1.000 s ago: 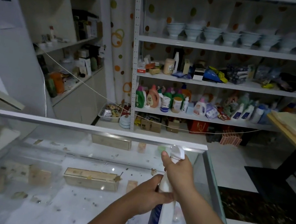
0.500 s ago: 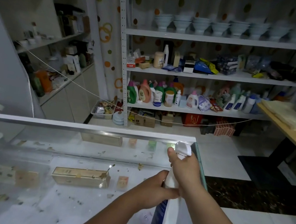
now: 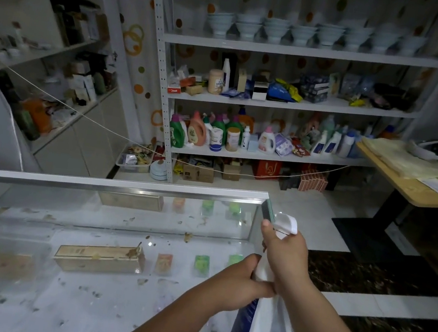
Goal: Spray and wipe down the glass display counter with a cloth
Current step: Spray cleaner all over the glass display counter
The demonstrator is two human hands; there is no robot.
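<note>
A white spray bottle (image 3: 251,331) with a blue label stands upright over the right end of the glass display counter (image 3: 93,298). My right hand (image 3: 285,254) grips its neck just below the white trigger head, thumb up beside the nozzle. My left hand (image 3: 233,285) wraps around the bottle's shoulder from the left. The counter's glass top is spotted with dirt and bits of debris. Inside it lie a wooden box (image 3: 100,257) and several small packets. No cloth is in view.
A metal rail (image 3: 112,182) runs along the counter's far edge. Behind it stand white shelves (image 3: 279,101) with bowls, bottles and boxes. A wooden table (image 3: 421,186) is at the right. A string crosses the room at shelf height. Tiled floor lies right of the counter.
The view has swung right and slightly down, so the counter and shelves slid left in frame. Both hands keep the same hold on the bottle, now nearer the counter's right corner.
</note>
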